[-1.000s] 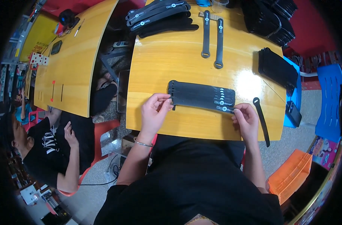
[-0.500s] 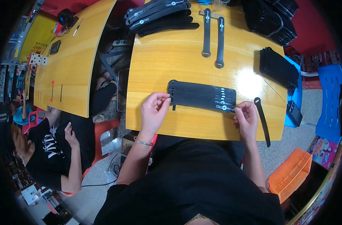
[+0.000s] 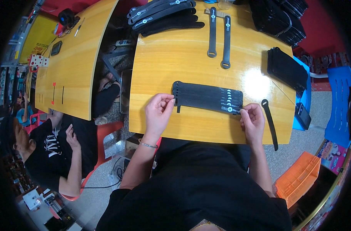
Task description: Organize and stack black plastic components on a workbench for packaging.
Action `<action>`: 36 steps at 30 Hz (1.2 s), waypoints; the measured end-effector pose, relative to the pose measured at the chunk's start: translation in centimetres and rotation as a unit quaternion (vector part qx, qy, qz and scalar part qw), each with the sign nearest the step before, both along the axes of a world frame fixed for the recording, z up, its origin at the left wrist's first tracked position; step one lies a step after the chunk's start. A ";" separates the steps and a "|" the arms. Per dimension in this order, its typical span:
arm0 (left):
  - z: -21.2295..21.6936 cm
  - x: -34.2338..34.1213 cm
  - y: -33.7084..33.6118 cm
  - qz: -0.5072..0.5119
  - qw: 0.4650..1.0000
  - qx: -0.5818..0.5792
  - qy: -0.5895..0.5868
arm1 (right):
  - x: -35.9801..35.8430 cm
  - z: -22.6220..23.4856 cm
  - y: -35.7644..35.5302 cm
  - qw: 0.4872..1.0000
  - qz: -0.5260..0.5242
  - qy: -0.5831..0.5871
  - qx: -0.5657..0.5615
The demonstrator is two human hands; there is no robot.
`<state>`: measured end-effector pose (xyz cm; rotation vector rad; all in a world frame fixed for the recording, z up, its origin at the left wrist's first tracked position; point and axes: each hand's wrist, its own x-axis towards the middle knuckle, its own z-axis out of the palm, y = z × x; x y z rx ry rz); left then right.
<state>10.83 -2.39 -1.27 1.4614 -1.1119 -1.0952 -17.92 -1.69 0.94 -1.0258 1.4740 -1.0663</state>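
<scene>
Several black straps with white print lie overlapped in a stepped stack [image 3: 204,96] on the wooden table, their slotted ends toward the left. My left hand [image 3: 158,113] pinches thumb and finger at the near left corner of the stack, on the end of the nearest strap [image 3: 206,106]. At that strap's other end, my right hand [image 3: 253,121] has thumb and fingertips closed on the near right corner. A short dark tab [image 3: 178,109] sticks out below the left end. To the right of my right hand lies a single black strap [image 3: 270,125] with a looped end.
Two grey straps [image 3: 212,34] lie farther back. A heap of straps [image 3: 164,17] is at the far left, with black bundles [image 3: 277,23] at the far right. A dark stack [image 3: 286,71] sits at the right edge. An orange crate [image 3: 297,179] stands below. A seated person [image 3: 56,154] is at left.
My hands stay almost in place at the two ends of the nearest strap, which has shifted very slightly. The person at left has moved their head a little.
</scene>
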 end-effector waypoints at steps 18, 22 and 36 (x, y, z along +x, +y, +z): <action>-0.1 -0.2 0.0 0.006 1.000 -0.006 -0.017 | 0.0 -0.1 -0.1 1.000 -0.001 0.018 0.007; -0.4 -0.1 0.0 0.004 1.000 -0.004 -0.028 | 0.0 -0.1 -0.1 1.000 -0.003 0.015 0.008; -0.4 -0.3 -0.1 0.018 0.999 -0.017 -0.029 | -0.2 -0.7 -0.1 1.000 0.000 0.013 0.002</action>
